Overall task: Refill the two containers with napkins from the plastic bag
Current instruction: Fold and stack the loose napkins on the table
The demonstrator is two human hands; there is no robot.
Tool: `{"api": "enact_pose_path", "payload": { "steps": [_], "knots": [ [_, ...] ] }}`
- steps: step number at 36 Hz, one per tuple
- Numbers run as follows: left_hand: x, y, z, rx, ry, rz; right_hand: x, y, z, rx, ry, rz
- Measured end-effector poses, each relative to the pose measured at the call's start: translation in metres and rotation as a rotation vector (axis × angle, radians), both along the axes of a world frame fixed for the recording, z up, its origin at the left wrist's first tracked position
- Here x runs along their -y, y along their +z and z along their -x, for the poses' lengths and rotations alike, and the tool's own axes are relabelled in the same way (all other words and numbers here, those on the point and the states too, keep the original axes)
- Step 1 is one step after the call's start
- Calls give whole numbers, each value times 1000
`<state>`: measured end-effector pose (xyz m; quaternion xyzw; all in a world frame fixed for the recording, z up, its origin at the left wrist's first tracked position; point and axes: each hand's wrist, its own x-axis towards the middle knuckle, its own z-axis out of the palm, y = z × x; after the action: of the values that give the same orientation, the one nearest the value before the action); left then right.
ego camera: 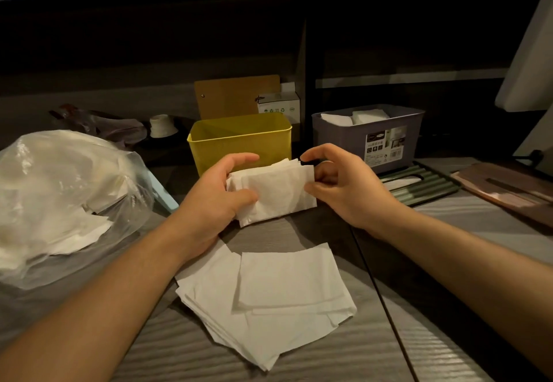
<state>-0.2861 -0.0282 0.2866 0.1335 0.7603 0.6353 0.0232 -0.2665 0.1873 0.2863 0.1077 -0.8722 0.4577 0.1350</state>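
A stack of white napkins (pixel 278 191) stands on edge on the table, just in front of the yellow container (pixel 239 139). My left hand (pixel 215 199) grips its left end and my right hand (pixel 338 182) pinches its right end. The yellow container's visible inside shows no napkins. The grey container (pixel 347 142) at the right holds white napkins (pixel 356 118). A clear plastic bag (pixel 59 190) with more napkins lies at the left. Loose napkins (pixel 269 295) lie spread flat on the table below my hands.
Behind the yellow container stand a wooden board (pixel 236 95) and a small white box (pixel 279 106). A green ribbed lid (pixel 419 182) and a brown lid (pixel 505 190) lie at the right. A crumpled dark bag (pixel 104 125) and a tape roll (pixel 161 125) sit at the back left.
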Motion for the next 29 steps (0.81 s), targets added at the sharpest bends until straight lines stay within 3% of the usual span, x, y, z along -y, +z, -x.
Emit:
{"api": "enact_pose_path", "payload": {
  "steps": [3, 12, 16, 18, 20, 24, 29],
  "knots": [
    [0, 0, -1, -7, -25, 38, 1, 1, 1, -54, -9, -16],
    [-2, 0, -4, -22, -79, 80, 16, 7, -6, 69, 150, 0],
    [0, -4, 2, -50, -16, 133, 15, 11, -7, -128, -10, -163],
    [2, -5, 5, -23, 11, 115, 10, 20, -13, -241, 39, -181],
    [4, -6, 5, 2, 16, 87, 1, 33, -22, -124, 230, -226],
    [7, -8, 7, 2, 8, 67, -17, 50, -34, 353, 607, -586],
    [9, -9, 7, -3, -22, 64, -23, 53, -36, 430, 735, -658]
  ]
}}
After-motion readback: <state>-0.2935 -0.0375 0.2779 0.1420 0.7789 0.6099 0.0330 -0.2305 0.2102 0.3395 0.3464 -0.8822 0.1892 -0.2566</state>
